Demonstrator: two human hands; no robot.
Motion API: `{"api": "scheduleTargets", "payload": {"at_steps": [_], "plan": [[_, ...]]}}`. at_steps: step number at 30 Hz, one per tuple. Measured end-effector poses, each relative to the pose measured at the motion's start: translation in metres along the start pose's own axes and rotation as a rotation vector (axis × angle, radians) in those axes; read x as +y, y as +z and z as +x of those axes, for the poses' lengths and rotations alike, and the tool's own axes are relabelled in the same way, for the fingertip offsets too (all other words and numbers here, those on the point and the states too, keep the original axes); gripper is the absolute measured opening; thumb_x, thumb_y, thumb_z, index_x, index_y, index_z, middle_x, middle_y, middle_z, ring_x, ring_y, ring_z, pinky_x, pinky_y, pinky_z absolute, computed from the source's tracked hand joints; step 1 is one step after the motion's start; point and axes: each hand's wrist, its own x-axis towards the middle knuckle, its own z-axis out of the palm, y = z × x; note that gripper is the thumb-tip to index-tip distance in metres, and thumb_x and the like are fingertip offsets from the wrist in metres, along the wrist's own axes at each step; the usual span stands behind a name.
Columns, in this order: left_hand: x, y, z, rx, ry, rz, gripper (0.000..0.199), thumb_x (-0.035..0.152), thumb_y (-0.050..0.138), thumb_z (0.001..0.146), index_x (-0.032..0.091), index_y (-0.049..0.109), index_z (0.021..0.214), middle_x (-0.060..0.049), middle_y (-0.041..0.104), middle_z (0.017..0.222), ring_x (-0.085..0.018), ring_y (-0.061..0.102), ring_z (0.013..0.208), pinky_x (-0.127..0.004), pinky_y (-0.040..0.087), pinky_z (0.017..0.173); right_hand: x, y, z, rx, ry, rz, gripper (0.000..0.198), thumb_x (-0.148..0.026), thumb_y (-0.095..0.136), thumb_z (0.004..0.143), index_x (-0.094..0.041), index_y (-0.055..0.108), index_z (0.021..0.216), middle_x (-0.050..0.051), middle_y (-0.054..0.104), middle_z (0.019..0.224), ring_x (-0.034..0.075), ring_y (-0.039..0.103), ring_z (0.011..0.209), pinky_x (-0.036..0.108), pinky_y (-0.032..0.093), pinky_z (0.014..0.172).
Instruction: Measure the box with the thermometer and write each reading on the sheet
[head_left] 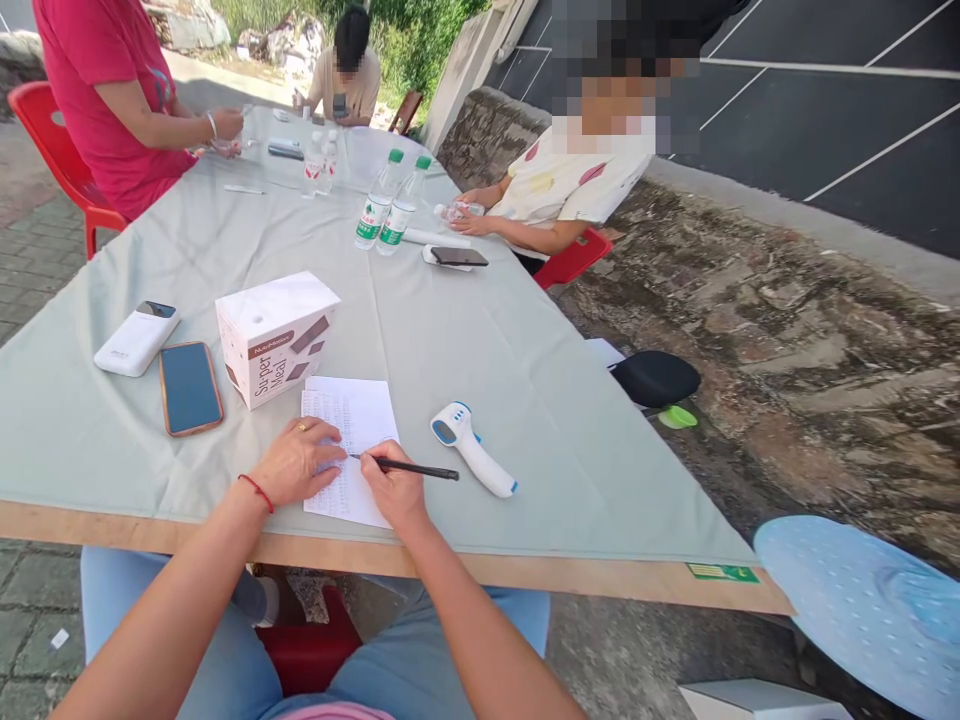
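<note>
A sheet of paper (364, 405) with rows of small handwriting lies on the cloth-covered table in front of me. My left hand (300, 462) rests flat on its left side, fingers stretched out. Pinched in my right hand (395, 487) is a black pen (420, 467), its tip touching or very close to the paper. Just behind the sheet stands a white and brown box (277, 340) marked "Super Meal". Right of my right hand lies a white infrared thermometer (476, 450). A phone (191, 388) and a white power bank (137, 338) lie to the left.
Two water bottles with green caps (391, 205) stand mid-table, near a dark phone (459, 257). Farther off are smaller bottles (320, 165). People sit on the left (112, 100), far end (356, 85) and right (570, 180). A light-blue hat (862, 600) is beside the near right corner.
</note>
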Motion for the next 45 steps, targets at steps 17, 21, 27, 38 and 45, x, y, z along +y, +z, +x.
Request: {"api": "scheduleTargets", "payload": {"at_steps": [17, 21, 27, 38, 45], "plan": [[-0.001, 0.000, -0.001, 0.006, 0.003, 0.017, 0.019, 0.027, 0.058, 0.088, 0.024, 0.069, 0.104, -0.005, 0.060, 0.117, -0.024, 0.051, 0.109, -0.041, 0.042, 0.093, 0.011, 0.002, 0.001, 0.005, -0.136, -0.065, 0.020, -0.033, 0.052, 0.081, -0.020, 0.052, 0.066, -0.003, 0.050, 0.058, 0.013, 0.046, 0.053, 0.024, 0.038, 0.053], [0.000, 0.000, -0.001, 0.007, 0.001, 0.014, 0.019, 0.027, 0.057, 0.088, 0.024, 0.069, 0.103, -0.005, 0.060, 0.117, -0.023, 0.051, 0.109, -0.041, 0.042, 0.094, 0.011, 0.002, 0.001, 0.002, -0.125, -0.059, 0.020, -0.034, 0.052, 0.080, -0.020, 0.052, 0.065, -0.002, 0.051, 0.058, 0.013, 0.046, 0.054, 0.024, 0.038, 0.052], [-0.001, 0.000, -0.001, 0.009, 0.008, 0.017, 0.019, 0.028, 0.057, 0.088, 0.023, 0.069, 0.103, -0.005, 0.060, 0.117, -0.024, 0.051, 0.108, -0.041, 0.042, 0.094, 0.011, 0.002, 0.001, -0.001, -0.108, -0.046, 0.019, -0.033, 0.053, 0.079, -0.020, 0.053, 0.065, -0.002, 0.051, 0.058, 0.013, 0.045, 0.054, 0.024, 0.038, 0.052], [0.000, -0.001, -0.001, -0.001, -0.001, 0.016, 0.020, 0.027, 0.057, 0.088, 0.023, 0.069, 0.104, -0.005, 0.060, 0.117, -0.023, 0.051, 0.110, -0.042, 0.042, 0.096, 0.013, 0.003, 0.001, 0.026, -0.093, -0.054, 0.019, -0.034, 0.053, 0.078, -0.020, 0.051, 0.065, -0.002, 0.050, 0.058, 0.013, 0.045, 0.054, 0.025, 0.038, 0.053], [-0.001, 0.000, -0.001, 0.005, 0.000, 0.014, 0.019, 0.028, 0.057, 0.089, 0.024, 0.069, 0.103, -0.005, 0.060, 0.117, -0.023, 0.051, 0.109, -0.041, 0.042, 0.094, 0.012, 0.003, 0.001, 0.012, -0.082, -0.057, 0.018, -0.034, 0.051, 0.077, -0.021, 0.050, 0.065, -0.003, 0.049, 0.056, 0.013, 0.044, 0.053, 0.024, 0.038, 0.052]]}}
